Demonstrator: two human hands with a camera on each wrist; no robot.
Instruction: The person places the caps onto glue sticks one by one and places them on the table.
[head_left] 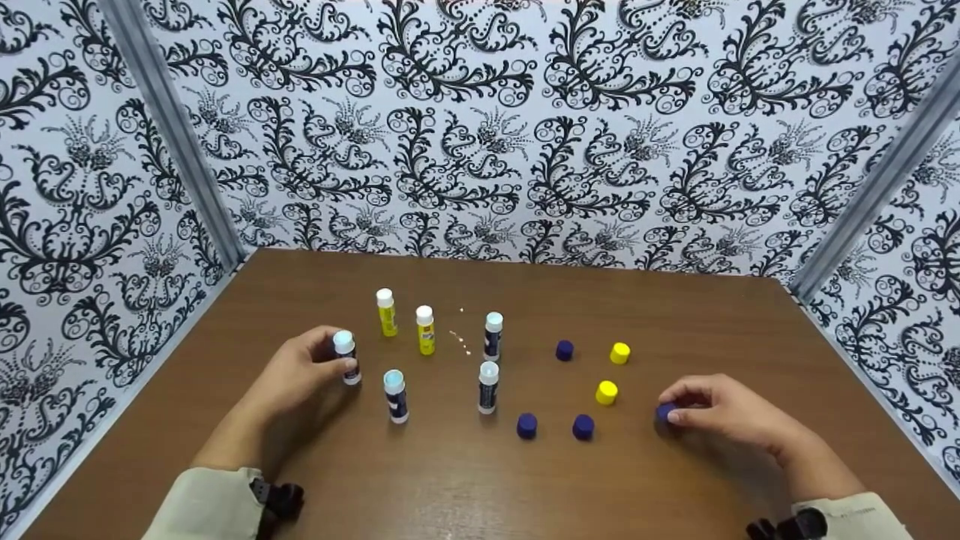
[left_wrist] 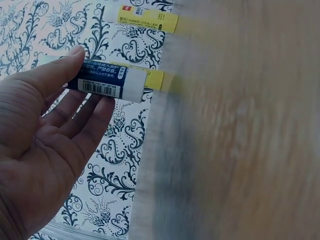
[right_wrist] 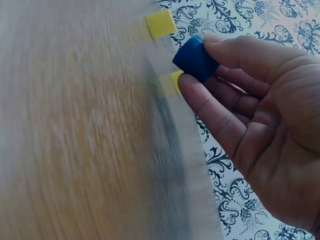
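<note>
My left hand (head_left: 296, 375) grips a dark blue glue stick (left_wrist: 102, 77) between thumb and fingers. It is upright and uncapped, its pale blue top showing. On the right, my right hand (head_left: 727, 416) pinches a dark blue cap (right_wrist: 196, 59) between thumb and forefinger, at or just above the table. Standing uncapped near the left hand are another dark blue glue stick (head_left: 397, 401) and two yellow glue sticks (head_left: 387, 319) (head_left: 426, 339). Two more dark blue glue sticks (head_left: 492, 343) (head_left: 487, 394) stand mid-table, also without caps.
Between the sticks and my right hand lie three dark blue caps (head_left: 564, 350) (head_left: 526, 426) (head_left: 583, 427) and two yellow caps (head_left: 619, 353) (head_left: 607, 392). Small white crumbs (head_left: 459, 339) dot the brown table (head_left: 450, 480). Patterned walls (head_left: 480, 135) enclose its back and sides.
</note>
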